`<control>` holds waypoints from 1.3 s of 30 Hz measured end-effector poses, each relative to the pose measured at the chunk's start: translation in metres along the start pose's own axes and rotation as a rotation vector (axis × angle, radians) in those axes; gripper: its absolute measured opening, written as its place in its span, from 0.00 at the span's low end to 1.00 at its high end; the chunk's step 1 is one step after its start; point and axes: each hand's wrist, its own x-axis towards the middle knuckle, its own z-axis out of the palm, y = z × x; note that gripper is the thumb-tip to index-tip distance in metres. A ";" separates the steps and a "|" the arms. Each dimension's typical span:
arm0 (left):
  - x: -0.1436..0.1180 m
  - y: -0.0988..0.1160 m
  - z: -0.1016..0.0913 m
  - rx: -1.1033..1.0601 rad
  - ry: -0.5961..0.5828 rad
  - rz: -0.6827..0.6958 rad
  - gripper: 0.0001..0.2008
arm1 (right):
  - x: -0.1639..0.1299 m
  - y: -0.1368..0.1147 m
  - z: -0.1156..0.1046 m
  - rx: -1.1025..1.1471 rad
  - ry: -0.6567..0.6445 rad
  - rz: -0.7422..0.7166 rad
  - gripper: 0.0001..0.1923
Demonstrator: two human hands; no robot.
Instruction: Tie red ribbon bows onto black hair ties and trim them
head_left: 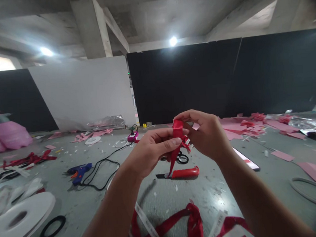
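Red ribbon [177, 131] pinched between left hand [152, 148] and right hand [207, 134], both grips grasping it; tail hung toward red utility knife [182, 173].

A bare craft workshop: raw concrete ceiling beams [92, 27], a grey concrete floor [221, 194] strewn with pink paper offcuts [238, 126], a blue glue gun [78, 173], white tape rolls [19, 219] and red ribbon [188, 222]

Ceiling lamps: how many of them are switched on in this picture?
2. One lit lamp is at upper left, the other lit lamp near the middle, above the black wall. Beams may hide more.
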 end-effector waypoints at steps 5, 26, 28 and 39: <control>0.003 0.003 0.003 -0.147 0.140 0.158 0.18 | -0.003 -0.001 0.009 0.171 -0.061 0.102 0.08; 0.004 0.003 -0.005 0.416 0.147 0.308 0.22 | -0.005 -0.013 0.009 0.311 -0.150 0.067 0.10; 0.004 0.002 -0.004 0.423 0.201 0.336 0.20 | -0.005 -0.010 0.009 0.332 -0.108 0.143 0.11; 0.012 -0.005 0.007 0.265 0.391 0.332 0.14 | -0.006 -0.008 0.013 0.683 -0.039 0.415 0.15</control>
